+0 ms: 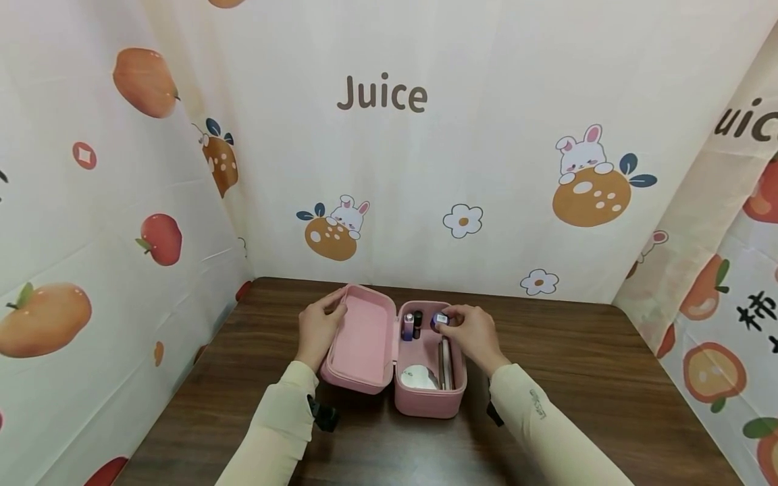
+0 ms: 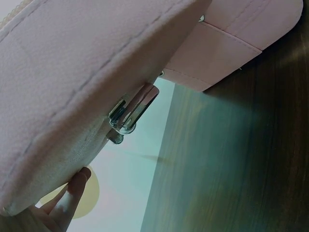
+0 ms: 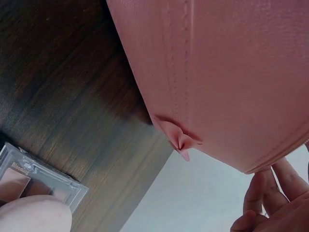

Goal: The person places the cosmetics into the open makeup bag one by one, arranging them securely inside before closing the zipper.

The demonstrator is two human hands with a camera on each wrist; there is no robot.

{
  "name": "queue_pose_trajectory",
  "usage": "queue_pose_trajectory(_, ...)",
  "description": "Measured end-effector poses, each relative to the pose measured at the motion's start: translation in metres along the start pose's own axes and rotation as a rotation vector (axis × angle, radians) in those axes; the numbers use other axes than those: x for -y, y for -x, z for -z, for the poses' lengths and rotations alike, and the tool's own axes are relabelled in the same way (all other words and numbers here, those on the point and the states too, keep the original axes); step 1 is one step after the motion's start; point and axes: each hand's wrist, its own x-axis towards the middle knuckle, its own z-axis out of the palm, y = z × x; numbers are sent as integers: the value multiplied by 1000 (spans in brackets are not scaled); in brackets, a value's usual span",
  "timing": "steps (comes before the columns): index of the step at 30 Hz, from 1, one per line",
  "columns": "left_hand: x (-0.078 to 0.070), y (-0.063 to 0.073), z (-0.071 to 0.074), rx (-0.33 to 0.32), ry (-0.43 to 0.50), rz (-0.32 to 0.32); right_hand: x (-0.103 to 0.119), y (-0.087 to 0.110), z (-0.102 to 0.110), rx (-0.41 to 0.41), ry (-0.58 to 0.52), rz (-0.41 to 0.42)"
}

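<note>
A pink cosmetic case (image 1: 430, 405) lies open on the table, its lid (image 1: 363, 337) folded out to the left. My left hand (image 1: 319, 327) grips the lid's far left edge; its fingertips show at that edge in the left wrist view. Over the case's far right corner, my right hand (image 1: 474, 331) pinches a small round blue jar (image 1: 441, 318) with a white label. A blue-purple tube (image 1: 408, 329) and a black tube (image 1: 417, 324) stand at the back of the case. Slim flat items (image 1: 446, 366) lean along its right wall, and a white rounded piece (image 1: 419, 376) sits in front.
A clear-lidded makeup palette (image 3: 58, 183) rests on the brown table (image 1: 565, 378) beside the case, partly covered by a pale rounded shape. A metal clasp (image 2: 133, 110) projects from the lid, and a pink bow (image 3: 178, 137) from the case's side. A fruit-print cloth (image 1: 401, 169) hangs behind.
</note>
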Motion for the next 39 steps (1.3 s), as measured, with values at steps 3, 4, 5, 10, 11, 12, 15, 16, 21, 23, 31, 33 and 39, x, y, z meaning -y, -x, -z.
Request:
queue_pose_trajectory(3, 0, 0, 0, -5, -3, -5, 0, -2, -2, -8, 19, 7)
queue_pose_trajectory(4, 1, 0, 0, -6, -2, -7, 1, -2, -3, -9, 21, 11)
queue_pose_trajectory(5, 1, -1, 0, -5, -2, -5, 1, -2, -4, -8, 20, 14)
queue_pose_trajectory(10, 1, -1, 0, -5, -3, 3, 5, -2, -8, 3, 24, 44)
queue_pose_trajectory(11, 1, -1, 0, -4, -3, 5, 5, -3, -9, 6, 30, 55)
queue_pose_trajectory(12, 1, -1, 0, -4, -3, 4, 6, -3, -10, 9, 38, 64)
queue_pose_trajectory(15, 1, -1, 1, -2, -3, 2, 8, -4, -12, 15, 58, 81)
queue_pose_trajectory(16, 1, -1, 1, -1, -2, 2, 8, -4, -12, 16, 62, 85)
queue_pose_trajectory(21, 0, -1, 1, 9, 7, 7, 8, -6, -15, 7, 90, 91)
queue_pose_trajectory(23, -1, -1, 1, 6, 7, 5, 8, -7, -16, -3, 115, 105)
queue_pose_trajectory(31, 1, -1, 0, -5, 2, -10, 8, -8, -22, -21, 173, 138)
queue_pose_trajectory(33, 1, 0, 0, -4, 4, -11, 7, -10, -23, -18, 186, 140)
queue_pose_trajectory(39, 1, -1, 2, 5, 4, -3, 8, -12, -25, -17, 243, 166)
